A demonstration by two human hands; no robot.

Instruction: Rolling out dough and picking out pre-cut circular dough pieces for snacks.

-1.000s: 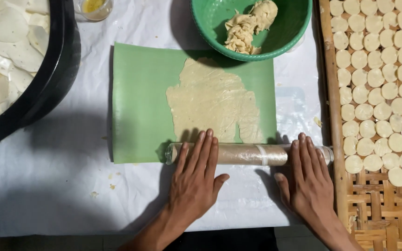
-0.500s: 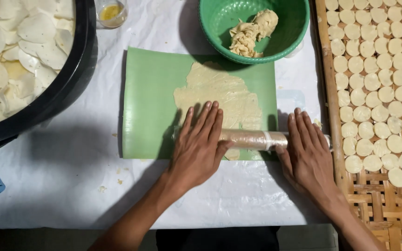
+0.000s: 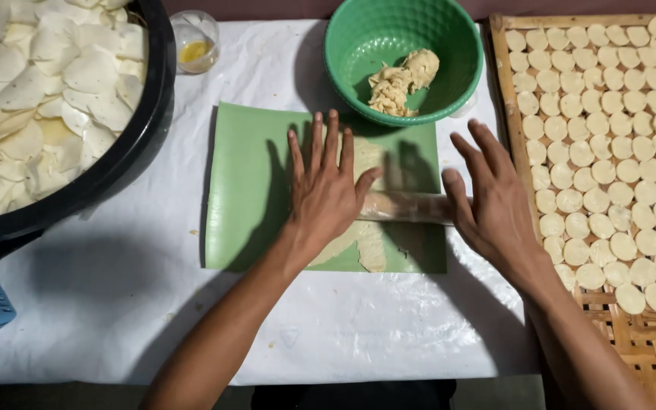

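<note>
Dough (image 3: 366, 243), pale and flattened, is lying on the green square mat (image 3: 248, 190); both flat, open hands, left hand (image 3: 326, 190) and right hand (image 3: 491, 201), are pressing the seemingly plastic-wrapped rolling pin (image 3: 404, 206), rolling apparently unfinished.

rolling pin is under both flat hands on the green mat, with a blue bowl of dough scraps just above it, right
Not quite: the bowl is green, not blue, as the head view shows. The rest holds: the rolling pin lies under the flat left hand and right hand on the green mat, with dough scraps in the bowl just above.
</note>
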